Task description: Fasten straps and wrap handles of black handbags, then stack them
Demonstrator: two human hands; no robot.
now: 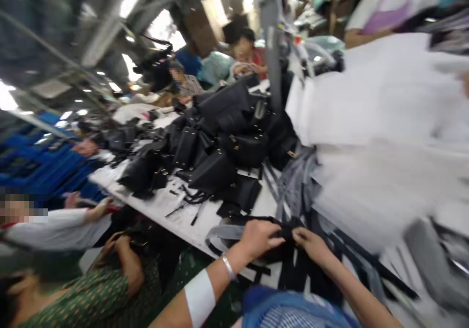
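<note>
Near the front edge of the table my left hand [259, 239] is closed on a black bag piece [273, 254], its thumb and fingers pointing right. A short way to its right, my right hand [308, 242] pinches the same dark material. A grey lining strip [224, 233] curves out on the left of the piece, by my left wrist. Black straps hang below my hands. Just beyond lies a pile of black handbags [216, 169] with small gold-coloured fittings. The exact shape of the held piece is blurred and partly covered by my fingers.
Large white sheets [370, 98] are stacked at the right, with grey lining fabric [298, 184] beside them. A grey post [273, 50] rises behind the bags. Two people sit at the left, others work at the back. Blue crates [47, 159] stand far left.
</note>
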